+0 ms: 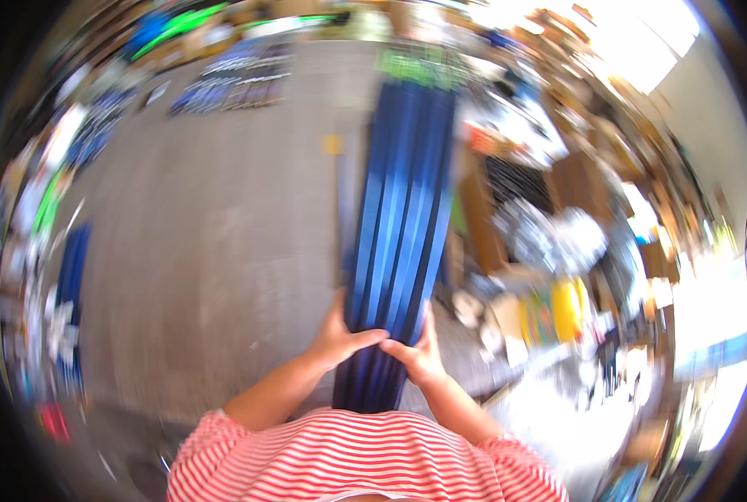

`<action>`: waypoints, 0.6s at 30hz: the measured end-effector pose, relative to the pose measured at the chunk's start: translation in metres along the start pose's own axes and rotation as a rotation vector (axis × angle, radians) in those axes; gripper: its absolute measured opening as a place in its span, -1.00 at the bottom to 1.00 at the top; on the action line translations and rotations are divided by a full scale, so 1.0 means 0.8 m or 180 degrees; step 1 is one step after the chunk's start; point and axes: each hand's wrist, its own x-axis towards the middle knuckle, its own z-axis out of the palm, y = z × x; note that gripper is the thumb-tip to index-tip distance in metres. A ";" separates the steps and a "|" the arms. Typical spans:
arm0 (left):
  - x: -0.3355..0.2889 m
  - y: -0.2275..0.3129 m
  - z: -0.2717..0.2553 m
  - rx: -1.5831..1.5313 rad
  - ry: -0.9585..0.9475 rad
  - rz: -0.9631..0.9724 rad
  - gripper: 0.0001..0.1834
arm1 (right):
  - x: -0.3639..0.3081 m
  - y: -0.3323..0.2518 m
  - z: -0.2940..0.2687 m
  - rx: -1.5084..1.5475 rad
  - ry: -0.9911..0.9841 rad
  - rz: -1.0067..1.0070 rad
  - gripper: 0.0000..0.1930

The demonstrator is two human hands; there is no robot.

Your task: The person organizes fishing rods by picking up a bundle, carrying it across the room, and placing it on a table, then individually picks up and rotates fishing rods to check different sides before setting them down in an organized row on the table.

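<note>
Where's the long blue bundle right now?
Head view, around the middle: the long blue bundle runs away from the person, held near its close end between the left hand and right hand, grey tabletop to its left.

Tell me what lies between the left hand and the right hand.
In the head view, a bundle of long blue pieces lies between the left hand and the right hand, with one hand gripping each side.
</note>
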 end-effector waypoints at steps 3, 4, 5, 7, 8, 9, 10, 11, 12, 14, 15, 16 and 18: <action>-0.030 0.024 0.044 -0.0327 -0.0405 -0.0147 -0.23 | -0.063 -0.035 -0.011 -0.0795 0.0255 -0.0340 0.06; -0.043 0.022 0.059 -0.0241 -0.0549 -0.0155 -0.23 | -0.087 -0.038 -0.019 -0.0775 0.0275 -0.0432 0.08; -0.053 0.017 0.073 -0.0156 -0.0657 -0.0138 -0.23 | -0.109 -0.045 -0.026 -0.0746 0.0390 -0.0528 0.06; -0.076 0.013 0.100 -0.0176 -0.0971 -0.0191 -0.22 | -0.155 -0.066 -0.032 -0.0786 0.0575 -0.0676 0.05; -0.087 0.015 0.119 -0.0164 -0.1101 -0.0230 -0.22 | -0.176 -0.069 -0.043 -0.0806 0.0701 -0.0743 0.05; -0.099 0.014 0.141 -0.0139 -0.1216 -0.0232 -0.22 | -0.198 -0.070 -0.057 -0.0823 0.0797 -0.0835 0.05; -0.111 0.010 0.158 -0.0126 -0.1274 -0.0296 -0.23 | -0.219 -0.070 -0.068 -0.0811 0.0867 -0.0921 0.05; -0.121 0.008 0.179 -0.0119 -0.1396 -0.0316 -0.23 | -0.239 -0.074 -0.080 -0.0725 0.0970 -0.0962 0.05; -0.127 0.006 0.201 -0.0093 -0.1518 -0.0310 -0.23 | -0.255 -0.079 -0.094 -0.0628 0.1059 -0.1033 0.06; -0.149 0.005 0.255 -0.0085 -0.1697 -0.0361 -0.24 | -0.300 -0.091 -0.123 -0.0619 0.1291 -0.1098 0.08; -0.160 -0.002 0.282 -0.0046 -0.1804 -0.0371 -0.24 | -0.322 -0.091 -0.142 -0.0529 0.1382 -0.1153 0.08; -0.171 -0.010 0.311 -0.0010 -0.1908 -0.0383 -0.24 | -0.346 -0.090 -0.165 -0.0440 0.1470 -0.1205 0.08; -0.195 -0.032 0.373 0.0001 -0.2102 -0.0417 -0.24 | -0.394 -0.097 -0.211 -0.0440 0.1688 -0.1266 0.09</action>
